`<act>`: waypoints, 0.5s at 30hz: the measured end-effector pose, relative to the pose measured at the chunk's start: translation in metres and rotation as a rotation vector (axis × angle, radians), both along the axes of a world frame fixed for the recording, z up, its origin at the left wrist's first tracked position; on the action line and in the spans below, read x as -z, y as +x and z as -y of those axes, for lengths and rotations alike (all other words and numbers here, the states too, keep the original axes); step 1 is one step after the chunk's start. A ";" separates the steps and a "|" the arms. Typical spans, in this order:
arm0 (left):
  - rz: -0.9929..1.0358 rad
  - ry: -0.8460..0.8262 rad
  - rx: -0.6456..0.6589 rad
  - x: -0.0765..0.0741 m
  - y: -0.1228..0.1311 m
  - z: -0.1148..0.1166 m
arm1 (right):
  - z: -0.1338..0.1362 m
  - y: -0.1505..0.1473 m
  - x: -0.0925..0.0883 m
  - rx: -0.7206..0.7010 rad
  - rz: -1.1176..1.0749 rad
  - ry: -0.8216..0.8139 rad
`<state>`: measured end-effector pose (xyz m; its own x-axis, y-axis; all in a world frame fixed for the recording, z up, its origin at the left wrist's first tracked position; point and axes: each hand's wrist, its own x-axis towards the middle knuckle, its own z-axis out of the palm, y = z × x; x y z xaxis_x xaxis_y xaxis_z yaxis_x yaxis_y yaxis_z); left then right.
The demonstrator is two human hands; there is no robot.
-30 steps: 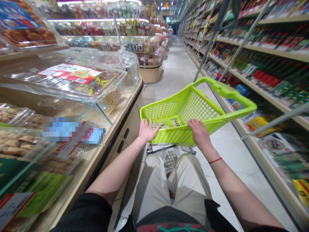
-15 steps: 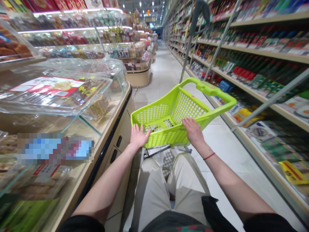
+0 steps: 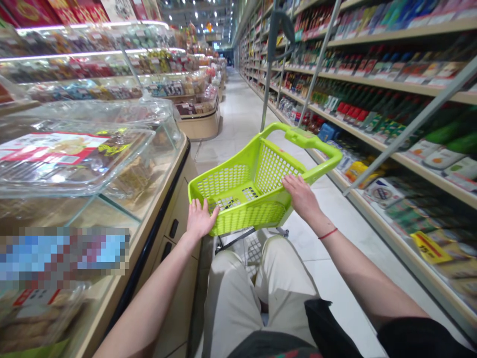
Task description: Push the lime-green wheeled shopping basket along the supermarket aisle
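A bright green plastic shopping cart (image 3: pixel 253 219) with latticed walls stands crosswise in front of my legs, its handle (image 3: pixel 330 156) pointing to the right. Nothing lies in its basket. At the cart's left front corner, the fingers of my left hand (image 3: pixel 201 219) hook over the rim, thumb spread along the near side. My right hand (image 3: pixel 302 199) holds the near rim close to the handle end, fingers curled over the top; its thumb is hidden. A red string circles my right wrist.
On the left runs a wooden display counter (image 3: pixel 175 174) with glass dividers and plastic-packed food (image 3: pixel 67 154). Long shelves (image 3: pixel 395 82) of bottles and packets line the right side. A grey pole (image 3: pixel 269 84) rises behind the cart. Pale floor tiles (image 3: pixel 242 99) stretch down the aisle.
The view has swung slightly right, so cart, counter and shelves sit further left. My right hand has slid along the rim toward the handle. My left hand keeps its place on the corner.
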<state>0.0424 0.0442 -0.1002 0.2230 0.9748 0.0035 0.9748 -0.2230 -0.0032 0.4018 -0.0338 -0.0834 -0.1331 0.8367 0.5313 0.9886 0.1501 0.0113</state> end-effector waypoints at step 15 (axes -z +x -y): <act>0.006 0.049 0.016 0.008 -0.005 -0.002 | -0.003 -0.043 0.021 -0.005 -0.035 -0.014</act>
